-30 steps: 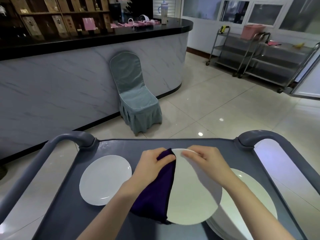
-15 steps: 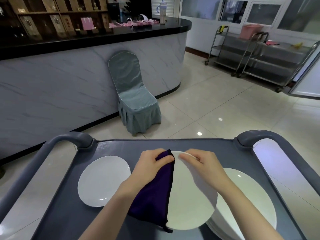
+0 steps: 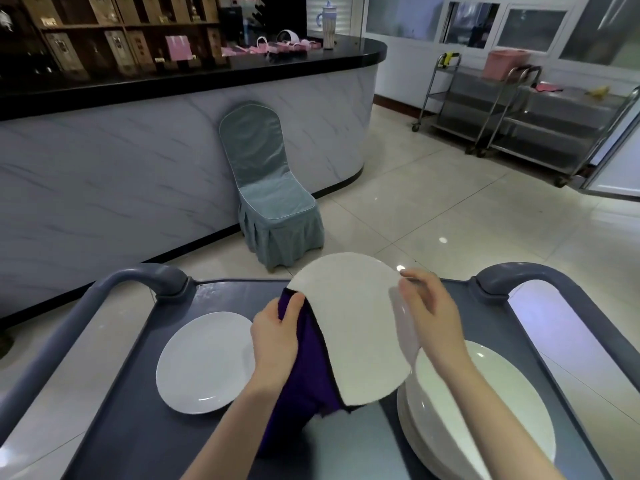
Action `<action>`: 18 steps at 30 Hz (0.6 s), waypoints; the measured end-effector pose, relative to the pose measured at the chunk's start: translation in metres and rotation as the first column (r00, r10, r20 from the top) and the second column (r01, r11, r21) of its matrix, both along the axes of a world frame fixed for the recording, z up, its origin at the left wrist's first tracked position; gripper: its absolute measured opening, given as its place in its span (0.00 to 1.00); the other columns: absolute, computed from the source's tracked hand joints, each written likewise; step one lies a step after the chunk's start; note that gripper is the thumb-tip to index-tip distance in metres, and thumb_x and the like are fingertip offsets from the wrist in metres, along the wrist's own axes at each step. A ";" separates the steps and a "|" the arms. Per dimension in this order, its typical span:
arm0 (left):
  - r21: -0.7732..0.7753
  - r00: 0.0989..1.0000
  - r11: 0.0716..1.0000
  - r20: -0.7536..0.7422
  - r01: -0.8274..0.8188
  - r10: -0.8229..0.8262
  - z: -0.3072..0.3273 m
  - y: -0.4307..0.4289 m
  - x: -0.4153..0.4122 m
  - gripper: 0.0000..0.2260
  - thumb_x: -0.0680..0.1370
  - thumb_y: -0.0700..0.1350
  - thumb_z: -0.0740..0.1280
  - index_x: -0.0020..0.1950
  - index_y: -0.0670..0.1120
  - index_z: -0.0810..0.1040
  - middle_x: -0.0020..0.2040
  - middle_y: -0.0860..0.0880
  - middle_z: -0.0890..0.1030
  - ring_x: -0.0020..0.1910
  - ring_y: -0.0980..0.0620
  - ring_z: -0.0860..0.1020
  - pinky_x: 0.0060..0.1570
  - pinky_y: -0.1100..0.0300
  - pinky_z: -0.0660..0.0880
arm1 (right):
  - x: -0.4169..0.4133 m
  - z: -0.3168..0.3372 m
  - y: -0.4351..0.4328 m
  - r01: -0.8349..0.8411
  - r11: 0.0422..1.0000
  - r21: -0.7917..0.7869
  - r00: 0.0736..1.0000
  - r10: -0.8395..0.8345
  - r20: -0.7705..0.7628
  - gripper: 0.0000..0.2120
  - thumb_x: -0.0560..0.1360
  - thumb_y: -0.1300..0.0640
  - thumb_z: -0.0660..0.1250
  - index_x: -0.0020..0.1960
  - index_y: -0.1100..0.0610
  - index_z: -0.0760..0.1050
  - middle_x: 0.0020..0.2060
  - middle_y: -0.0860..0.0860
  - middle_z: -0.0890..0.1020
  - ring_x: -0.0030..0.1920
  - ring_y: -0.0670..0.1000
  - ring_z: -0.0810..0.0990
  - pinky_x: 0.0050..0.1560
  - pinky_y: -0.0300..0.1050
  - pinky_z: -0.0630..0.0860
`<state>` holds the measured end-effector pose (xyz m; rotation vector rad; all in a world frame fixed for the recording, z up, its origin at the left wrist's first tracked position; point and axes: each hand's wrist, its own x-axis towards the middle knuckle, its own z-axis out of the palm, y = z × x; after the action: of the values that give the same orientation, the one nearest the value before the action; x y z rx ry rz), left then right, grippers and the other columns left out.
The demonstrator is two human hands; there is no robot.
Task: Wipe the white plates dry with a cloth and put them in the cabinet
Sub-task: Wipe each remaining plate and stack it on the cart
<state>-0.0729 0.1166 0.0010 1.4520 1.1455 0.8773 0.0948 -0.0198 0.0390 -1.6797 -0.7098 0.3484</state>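
1. A grey cart surface (image 3: pixel 214 441) stands on pale floor tiles, facing a marble-fronted counter (image 3: pixel 104 174) and a covered chair (image 3: pixel 273 192).
2. The held plate (image 3: pixel 360 327) is plain, white and round, tilted above the surface.
3. The left grip (image 3: pixel 273 337) is clamped on a purple cloth (image 3: pixel 308 372) at the plate's left edge; the right grip (image 3: pixel 433 320) pinches its right rim.
4. A single plate (image 3: pixel 204 362) lies left, a plate stack (image 3: pixel 485 403) right.
5. Shelf labels behind the counter are too blurred to read.

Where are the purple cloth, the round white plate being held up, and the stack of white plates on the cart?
purple cloth (image 3: pixel 310 372): head view, on its exposed middle fold.
held round white plate (image 3: pixel 356 327): head view, on the middle of its face.
stack of white plates (image 3: pixel 433 427): head view, on the top plate's bare surface.
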 end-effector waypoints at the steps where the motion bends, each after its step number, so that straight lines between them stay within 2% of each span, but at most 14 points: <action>1: 0.080 0.996 0.994 -0.042 0.080 -0.077 0.005 0.001 0.000 0.19 0.79 0.54 0.66 0.39 0.38 0.76 0.37 0.41 0.80 0.34 0.51 0.72 0.35 0.62 0.70 | 0.008 0.009 0.000 -0.109 0.991 -0.075 0.989 0.116 0.095 0.05 0.79 0.51 0.68 0.52 0.42 0.79 0.44 0.35 0.84 0.46 0.35 0.80 0.46 0.30 0.73; 4: 0.231 0.940 0.914 -0.148 0.334 -0.307 0.019 0.002 0.004 0.16 0.76 0.53 0.69 0.34 0.45 0.76 0.32 0.48 0.79 0.30 0.59 0.70 0.32 0.67 0.67 | 0.014 0.024 0.010 -0.346 0.856 -0.385 0.853 0.457 0.251 0.04 0.77 0.45 0.68 0.50 0.43 0.80 0.43 0.37 0.83 0.45 0.37 0.79 0.45 0.33 0.72; 5: 0.249 0.911 0.879 -0.185 0.407 -0.370 0.022 0.001 0.006 0.14 0.76 0.52 0.70 0.33 0.47 0.76 0.31 0.50 0.78 0.29 0.61 0.70 0.32 0.69 0.67 | 0.011 0.023 0.013 -0.383 0.822 -0.422 0.817 0.514 0.261 0.05 0.78 0.45 0.68 0.45 0.45 0.80 0.38 0.39 0.82 0.41 0.38 0.78 0.42 0.35 0.71; 7: 0.259 0.881 0.845 -0.209 0.468 -0.424 0.025 0.001 0.007 0.14 0.77 0.50 0.70 0.32 0.50 0.75 0.30 0.52 0.78 0.29 0.62 0.70 0.33 0.69 0.67 | 0.007 0.021 0.014 -0.388 0.828 -0.404 0.797 0.522 0.304 0.15 0.79 0.46 0.67 0.34 0.46 0.73 0.28 0.42 0.73 0.32 0.40 0.69 0.34 0.35 0.64; 9: 0.233 0.914 0.885 -0.147 0.404 -0.379 0.020 -0.001 0.002 0.14 0.77 0.50 0.69 0.33 0.48 0.74 0.30 0.50 0.77 0.30 0.59 0.70 0.33 0.67 0.67 | 0.007 0.022 0.011 -0.356 0.881 -0.312 0.843 0.447 0.301 0.19 0.79 0.49 0.68 0.30 0.43 0.70 0.26 0.41 0.69 0.29 0.41 0.66 0.32 0.33 0.62; 11: 0.122 0.973 0.966 -0.047 0.229 -0.225 0.008 -0.006 -0.002 0.16 0.78 0.52 0.67 0.36 0.43 0.75 0.32 0.47 0.78 0.33 0.55 0.72 0.37 0.60 0.70 | 0.003 0.017 0.007 -0.213 0.963 -0.166 0.943 0.247 0.222 0.20 0.79 0.50 0.68 0.29 0.44 0.72 0.25 0.40 0.68 0.29 0.41 0.65 0.31 0.31 0.62; 12: 0.013 0.993 0.994 0.016 0.113 -0.113 0.001 -0.011 -0.003 0.19 0.79 0.54 0.66 0.39 0.39 0.75 0.33 0.44 0.78 0.34 0.52 0.72 0.38 0.56 0.70 | -0.003 0.010 0.008 -0.094 0.993 -0.069 0.989 0.101 0.104 0.19 0.79 0.51 0.69 0.29 0.47 0.72 0.25 0.40 0.69 0.30 0.42 0.65 0.33 0.33 0.63; 13: -0.110 0.997 0.994 0.079 0.010 -0.002 -0.006 -0.017 -0.002 0.21 0.79 0.55 0.66 0.40 0.37 0.74 0.33 0.43 0.76 0.35 0.49 0.71 0.38 0.53 0.70 | -0.013 0.002 0.009 0.039 0.999 0.030 0.996 -0.037 -0.081 0.19 0.79 0.52 0.68 0.29 0.50 0.73 0.26 0.40 0.70 0.32 0.44 0.68 0.36 0.37 0.66; 14: -0.208 0.989 0.976 0.122 -0.058 0.085 -0.011 -0.021 -0.002 0.23 0.79 0.56 0.66 0.41 0.35 0.73 0.33 0.44 0.74 0.36 0.48 0.70 0.38 0.52 0.69 | -0.023 -0.007 0.011 0.158 0.983 0.091 0.952 -0.128 -0.277 0.19 0.79 0.52 0.67 0.30 0.52 0.73 0.28 0.42 0.72 0.33 0.47 0.70 0.38 0.41 0.69; 15: -0.266 0.982 0.960 0.137 -0.092 0.132 -0.014 -0.021 -0.001 0.24 0.79 0.57 0.66 0.42 0.34 0.73 0.34 0.45 0.73 0.36 0.47 0.69 0.39 0.51 0.69 | -0.031 -0.014 0.011 0.236 0.966 0.106 0.901 -0.177 -0.396 0.18 0.79 0.52 0.67 0.31 0.52 0.74 0.29 0.43 0.75 0.35 0.49 0.72 0.41 0.44 0.71; 16: -0.287 0.980 0.953 0.137 -0.098 0.142 -0.015 -0.018 -0.001 0.24 0.79 0.57 0.66 0.43 0.33 0.73 0.35 0.44 0.74 0.37 0.47 0.70 0.39 0.51 0.69 | -0.036 -0.020 0.011 0.250 0.965 0.080 0.888 -0.196 -0.416 0.17 0.80 0.52 0.66 0.32 0.51 0.76 0.30 0.44 0.77 0.36 0.50 0.74 0.42 0.45 0.73; 18: -0.253 0.987 0.965 0.123 -0.070 0.104 -0.014 -0.009 -0.004 0.24 0.80 0.56 0.66 0.45 0.33 0.74 0.37 0.43 0.75 0.38 0.47 0.71 0.41 0.51 0.70 | -0.034 -0.021 0.006 0.144 0.989 -0.015 0.949 -0.142 -0.282 0.12 0.81 0.51 0.65 0.38 0.47 0.79 0.33 0.42 0.81 0.39 0.48 0.78 0.42 0.43 0.74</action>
<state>-0.0773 0.1080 -0.0127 1.1284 1.1780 0.8462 0.0610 -0.0139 0.0180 -1.6233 -0.3746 0.4711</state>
